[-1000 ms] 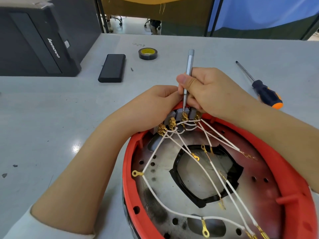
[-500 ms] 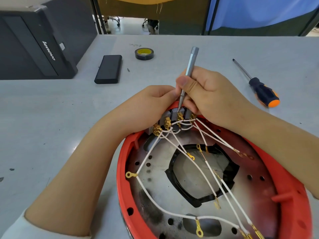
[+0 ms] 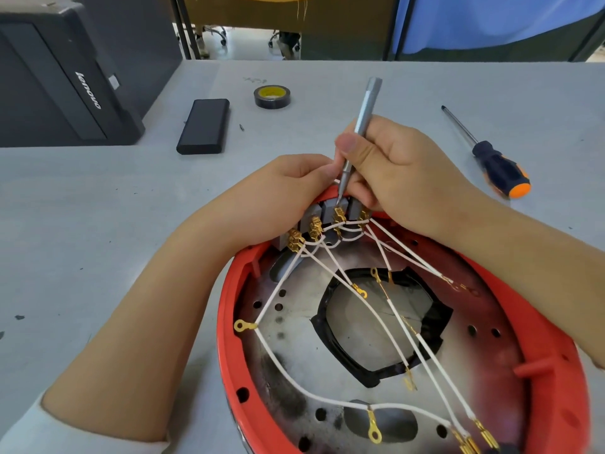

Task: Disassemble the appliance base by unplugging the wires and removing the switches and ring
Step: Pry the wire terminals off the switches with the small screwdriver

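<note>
We work at the far rim of the red base, which lies open side up at the near right of the bench: our right hand has its fingers closed on a slim silver driver, its tip down at the third of four brass terminals on the grey switches, while our left hand curls round the rim beside them, fingers shut on the edge as far as we can tell. The white wires look thin and limp, and we judge they should be pulled by their brass ends, not by the insulation; the switches seem small, rigid and clipped in, best pinched at their sides. The base looks light but stiff, so it wants steadying. It holds the loose wires, ring lugs and a black ring round the central opening. An orange-tipped screwdriver, tape and a black box lie apart beyond.
</note>
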{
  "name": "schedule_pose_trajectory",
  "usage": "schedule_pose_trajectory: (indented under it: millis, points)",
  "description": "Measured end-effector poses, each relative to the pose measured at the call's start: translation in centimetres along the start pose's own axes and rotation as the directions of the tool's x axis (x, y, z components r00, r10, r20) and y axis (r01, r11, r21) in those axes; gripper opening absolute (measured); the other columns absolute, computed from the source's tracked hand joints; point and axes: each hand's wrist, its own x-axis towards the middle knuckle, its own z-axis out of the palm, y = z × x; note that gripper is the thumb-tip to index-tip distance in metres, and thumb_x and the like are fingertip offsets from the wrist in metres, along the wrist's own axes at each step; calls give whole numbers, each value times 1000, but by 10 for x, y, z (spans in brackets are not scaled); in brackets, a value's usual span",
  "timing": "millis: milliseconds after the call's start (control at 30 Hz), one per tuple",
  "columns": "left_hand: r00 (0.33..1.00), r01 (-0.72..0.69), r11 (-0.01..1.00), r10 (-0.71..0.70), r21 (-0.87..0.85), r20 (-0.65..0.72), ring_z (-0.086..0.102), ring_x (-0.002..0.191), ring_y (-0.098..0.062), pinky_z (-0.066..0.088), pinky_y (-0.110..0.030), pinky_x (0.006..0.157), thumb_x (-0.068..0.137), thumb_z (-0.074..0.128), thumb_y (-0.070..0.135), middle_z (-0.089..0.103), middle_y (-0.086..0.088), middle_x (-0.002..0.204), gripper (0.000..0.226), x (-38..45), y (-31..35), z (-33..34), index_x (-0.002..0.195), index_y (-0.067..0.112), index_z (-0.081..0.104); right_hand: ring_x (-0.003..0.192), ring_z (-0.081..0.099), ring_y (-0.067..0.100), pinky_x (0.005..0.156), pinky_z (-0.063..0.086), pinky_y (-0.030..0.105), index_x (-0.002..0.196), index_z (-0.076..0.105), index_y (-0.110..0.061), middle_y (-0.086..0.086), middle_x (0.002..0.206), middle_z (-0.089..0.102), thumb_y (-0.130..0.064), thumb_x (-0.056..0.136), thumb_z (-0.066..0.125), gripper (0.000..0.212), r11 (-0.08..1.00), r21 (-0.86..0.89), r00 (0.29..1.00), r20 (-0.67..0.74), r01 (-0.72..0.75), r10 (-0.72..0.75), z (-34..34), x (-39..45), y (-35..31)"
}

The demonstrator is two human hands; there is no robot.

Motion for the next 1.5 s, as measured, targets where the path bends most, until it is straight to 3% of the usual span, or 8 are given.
schedule_pose_trajectory:
  millis: [267, 367, 467, 567, 833, 1100, 1300, 1500]
  points:
    - [1000, 7, 1000, -7, 3, 6, 66, 95, -22, 49, -41, 91, 99, 34, 46, 72, -5, 98, 39, -1, 0, -1, 100, 27, 68, 40, 49, -2, 45, 35, 7, 76, 53, -20, -18, 41, 51, -27, 101, 41, 29, 990, -138, 999, 26, -17, 21, 2, 7, -3]
    - [1000, 11, 1000, -11, -8, 8, 66, 95, -19, 50, -32, 87, 100, 35, 41, 72, -2, 98, 34, -1, 0, 0, 101, 29, 67, 34, 46, 0, 40, 32, 7, 75, 54, -16, -14, 36, 48, -29, 101, 41, 32, 987, -140, 993, 69, -84, 95, 0, 15, -4]
    - [1000, 7, 1000, -7, -30, 0, 65, 91, -16, 48, -19, 76, 101, 37, 35, 73, -1, 96, 31, 0, 1, 0, 98, 29, 67, 30, 38, 3, 36, 31, 11, 75, 54, -14, -9, 34, 44, -31, 101, 42, 33, 985, -95, 981, 121, -143, 154, 0, 21, -3]
    - [1000, 10, 999, -11, -36, -3, 64, 89, -15, 48, -19, 74, 101, 38, 33, 73, -1, 95, 30, 0, 1, 0, 96, 29, 67, 30, 36, 3, 37, 31, 11, 75, 54, -14, -8, 34, 43, -30, 101, 42, 33, 989, -67, 982, 130, -131, 139, -1, 21, -2]
    - [1000, -12, 999, 12, -32, 20, 65, 94, -5, 47, -31, 94, 101, 38, 35, 71, 10, 97, 30, 2, -1, -1, 103, 31, 67, 28, 35, 9, 34, 31, 16, 83, 53, -9, 4, 45, 50, -24, 102, 39, 28, 981, 159, 990, 101, -116, 101, -10, 7, -3]
    - [1000, -20, 999, 20, -34, 19, 65, 79, 4, 49, -12, 71, 101, 38, 33, 71, 19, 87, 30, 1, -4, -1, 100, 40, 67, 30, 35, 9, 34, 30, 16, 81, 54, -13, 5, 48, 54, -22, 102, 40, 26, 953, 283, 992, -34, -111, 125, -13, -12, 5]
    - [1000, -18, 999, 18, -30, 17, 65, 81, 2, 47, -23, 79, 101, 38, 35, 71, 16, 88, 29, 2, -5, -2, 95, 39, 66, 30, 38, 5, 38, 32, 9, 81, 56, -19, 3, 49, 59, -25, 101, 43, 25, 984, 144, 995, -2, -103, 104, -9, -11, 5]
    - [1000, -8, 999, 8, -39, 10, 64, 76, 5, 47, -10, 70, 101, 39, 34, 71, 15, 84, 28, 2, -3, -1, 94, 35, 66, 30, 41, 5, 39, 33, 9, 80, 57, -23, 5, 54, 63, -25, 100, 45, 24, 988, 137, 998, -4, -64, 65, -9, -11, 7]
